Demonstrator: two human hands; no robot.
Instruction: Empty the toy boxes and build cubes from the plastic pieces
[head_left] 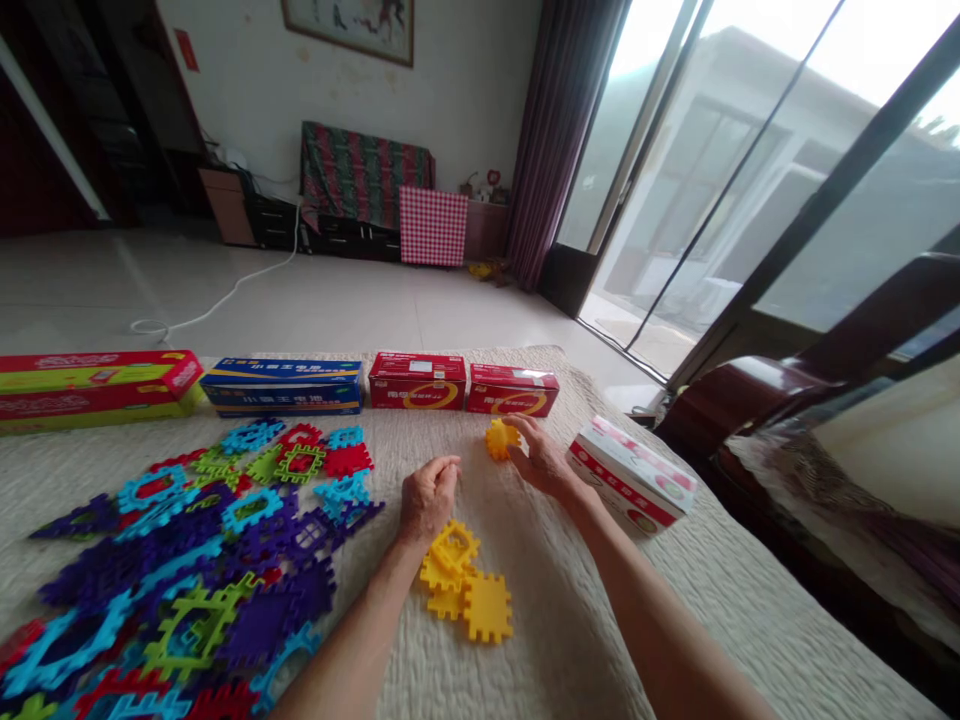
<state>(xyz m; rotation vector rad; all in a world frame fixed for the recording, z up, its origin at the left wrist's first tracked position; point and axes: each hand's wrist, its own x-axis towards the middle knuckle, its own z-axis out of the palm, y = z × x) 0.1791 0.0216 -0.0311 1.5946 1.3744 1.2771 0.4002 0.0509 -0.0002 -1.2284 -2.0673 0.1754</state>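
Observation:
My right hand (544,458) has its thumb and fingers at the edge of a small yellow interlocking plastic tile (501,440), gripping it just in front of the red boxes. My left hand (431,495) is curled closed to the left of it, with no tile showing in its fingers. Nearer to me, beside my left wrist, lies a small pile of yellow interlocking tiles (489,607), some solid and one with a cut-out middle. Left of my left arm spreads a big heap of notched tiles in purple (259,628), blue (255,508), green (191,630) and red (349,460).
A red-and-green box (97,388), a blue box (283,387) and two red boxes (417,382) line the far edge of the quilted cover (577,640). A white-and-red box (634,475) stands right of my right hand. Beyond lies a tiled floor (360,300) with a white cable (247,275).

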